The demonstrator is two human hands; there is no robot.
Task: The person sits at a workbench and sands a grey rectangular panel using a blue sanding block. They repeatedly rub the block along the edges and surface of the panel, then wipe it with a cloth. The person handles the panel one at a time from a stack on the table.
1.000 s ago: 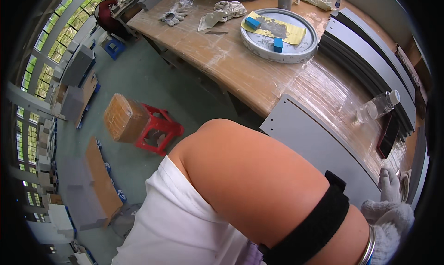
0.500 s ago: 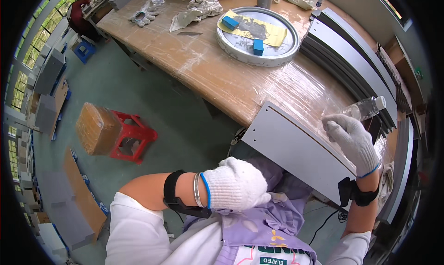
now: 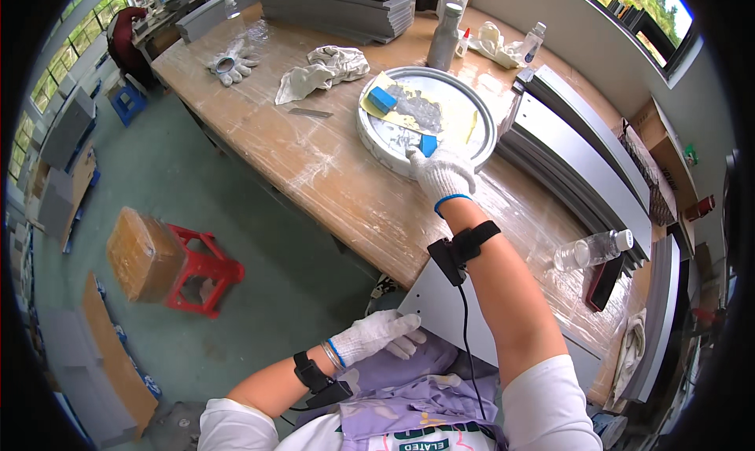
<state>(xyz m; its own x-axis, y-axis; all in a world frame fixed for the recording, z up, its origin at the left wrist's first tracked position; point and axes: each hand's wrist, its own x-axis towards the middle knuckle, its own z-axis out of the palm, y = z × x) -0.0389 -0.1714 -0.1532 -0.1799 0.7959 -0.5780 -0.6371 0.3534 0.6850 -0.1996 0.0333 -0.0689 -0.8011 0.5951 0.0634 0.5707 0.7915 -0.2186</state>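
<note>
My right hand (image 3: 444, 170), in a white knit glove, reaches over the near rim of a round grey lid (image 3: 370, 148). Its fingers are closed around a small blue block (image 3: 428, 144). A second blue block (image 3: 382, 99) rests on a yellow sheet (image 3: 409, 123) smeared with grey paste (image 3: 421, 109), inside the lid. Also gloved, my left hand (image 3: 381, 335) is beside the left corner of a flat grey-white panel (image 3: 444, 305). Its fingers are stretched out and apart, the foremost at the panel's edge. My right forearm covers part of the panel.
A clear bottle (image 3: 594, 250) lies near a dark phone (image 3: 605, 284) on the right. Curved grey panels (image 3: 582, 164) are stacked behind them. Beyond the lid stands a grey bottle (image 3: 445, 38). Rags (image 3: 322, 73) and gloves (image 3: 232, 64) lie far left; a red stool (image 3: 204, 270) is on the floor.
My right hand has moved left and away from me, from beside the clear bottle to the blue block in the lid. My left hand has unfolded and come to the panel's corner. The view has shifted.
</note>
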